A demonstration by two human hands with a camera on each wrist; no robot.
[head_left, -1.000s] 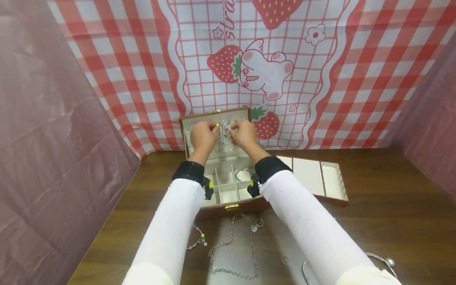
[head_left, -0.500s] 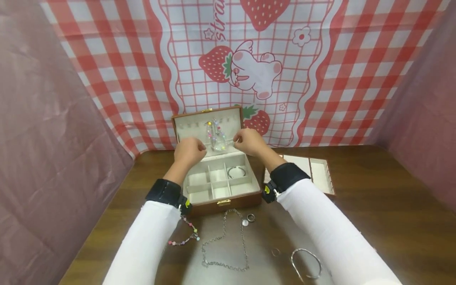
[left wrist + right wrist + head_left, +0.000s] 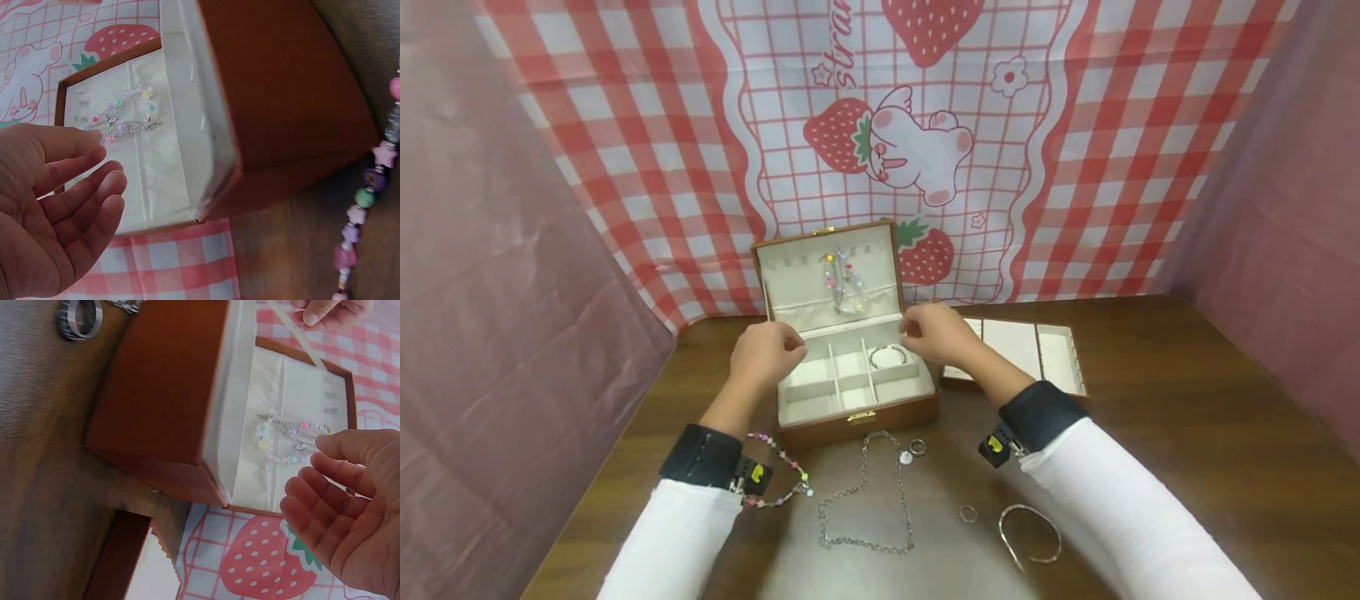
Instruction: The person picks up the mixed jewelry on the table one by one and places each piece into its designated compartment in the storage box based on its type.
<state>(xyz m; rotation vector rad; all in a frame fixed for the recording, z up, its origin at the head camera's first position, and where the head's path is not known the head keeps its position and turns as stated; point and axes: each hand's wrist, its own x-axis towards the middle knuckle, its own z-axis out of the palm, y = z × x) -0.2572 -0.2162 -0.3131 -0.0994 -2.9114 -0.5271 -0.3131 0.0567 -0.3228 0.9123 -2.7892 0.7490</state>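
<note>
A brown jewelry box (image 3: pixel 895 412) stands with its lid (image 3: pixel 880 283) raised. A colourful beaded bracelet (image 3: pixel 860 307) hangs with silver chain from the small hooks inside the lid. My left hand (image 3: pixel 766 354) hovers over the box's left side, fingers loosely bent and holding nothing. Over the right side is my right hand (image 3: pixel 938 332), also with nothing in its relaxed fingers. Between them, a silver bangle (image 3: pixel 888 357) lies in a back compartment. The right wrist view shows the same beads (image 3: pixel 264 444) past the fingertips.
A divided tray (image 3: pixel 1011 346) sits right of the box. In front lie a silver chain necklace (image 3: pixel 865 546), another ring (image 3: pixel 917 447), a thin ring (image 3: pixel 968 514) and an open bangle (image 3: pixel 1060 542). A second beaded bracelet (image 3: pixel 786 457) is near my left wrist. A checked cloth (image 3: pixel 700 167) hangs behind.
Both hands were at the beaded bracelet on the lid a second ago. They have let go, moved apart and come down toward me, leaving it hanging. The head view has shifted slightly.
</note>
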